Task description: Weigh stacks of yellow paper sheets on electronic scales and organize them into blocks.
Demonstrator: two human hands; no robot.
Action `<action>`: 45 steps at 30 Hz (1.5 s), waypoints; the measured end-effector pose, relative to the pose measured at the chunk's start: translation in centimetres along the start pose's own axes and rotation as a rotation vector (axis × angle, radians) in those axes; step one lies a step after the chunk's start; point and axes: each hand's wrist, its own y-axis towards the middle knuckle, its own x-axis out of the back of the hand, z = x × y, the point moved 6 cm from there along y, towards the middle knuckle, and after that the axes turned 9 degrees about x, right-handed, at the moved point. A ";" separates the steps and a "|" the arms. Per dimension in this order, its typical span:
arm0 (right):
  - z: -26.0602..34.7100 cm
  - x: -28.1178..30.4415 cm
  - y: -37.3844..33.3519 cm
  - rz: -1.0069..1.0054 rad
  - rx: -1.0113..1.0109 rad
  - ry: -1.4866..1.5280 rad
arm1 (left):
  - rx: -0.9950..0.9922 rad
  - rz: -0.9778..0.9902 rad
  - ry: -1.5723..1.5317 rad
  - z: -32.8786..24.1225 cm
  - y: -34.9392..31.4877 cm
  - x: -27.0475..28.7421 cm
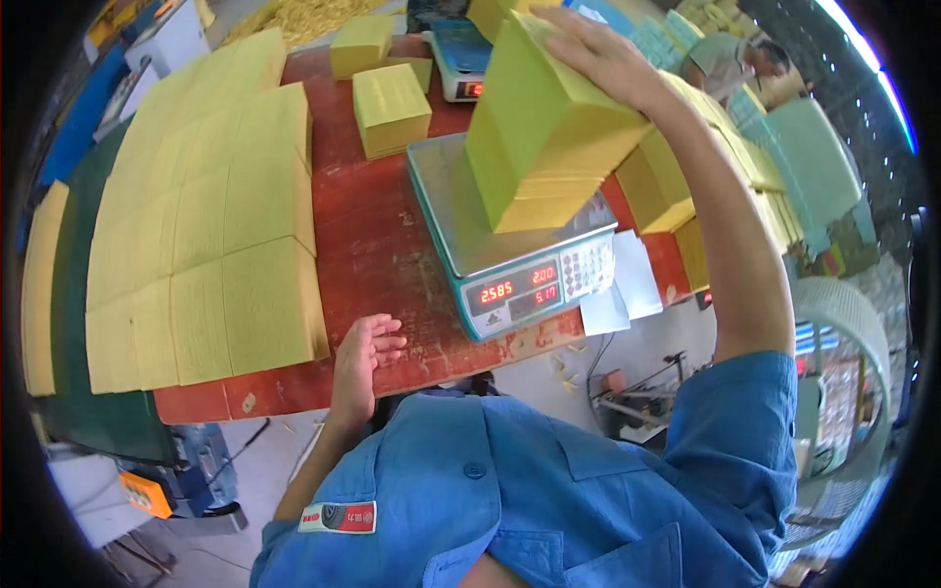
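Note:
A tall stack of yellow paper stands on the metal pan of a teal-and-white digital scale, whose red display is lit. My right hand lies on the top of this stack, fingers stretched out along its upper face. Low at the table's front edge, my left hand is held with its fingers apart and nothing in it, between the scale and a large block of yellow paper stacks. What lies under my right palm is hidden.
Smaller yellow stacks and a second scale sit toward the far side of the red table. More yellow stacks are right of the scale. White sheets hang over the edge. Another person is at back right, near a green chair.

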 end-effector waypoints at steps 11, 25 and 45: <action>-5.1 6.9 -17.9 -0.332 -0.269 0.112 | 0.165 -0.254 -0.086 4.0 -4.6 2.4; -12.6 -7.5 -49.3 -0.197 -0.792 0.491 | 0.245 -0.083 -0.043 10.7 -5.0 -15.7; -8.1 -10.1 -46.4 -0.177 -0.485 -0.043 | -0.098 -0.191 -0.029 -4.4 -2.9 -12.1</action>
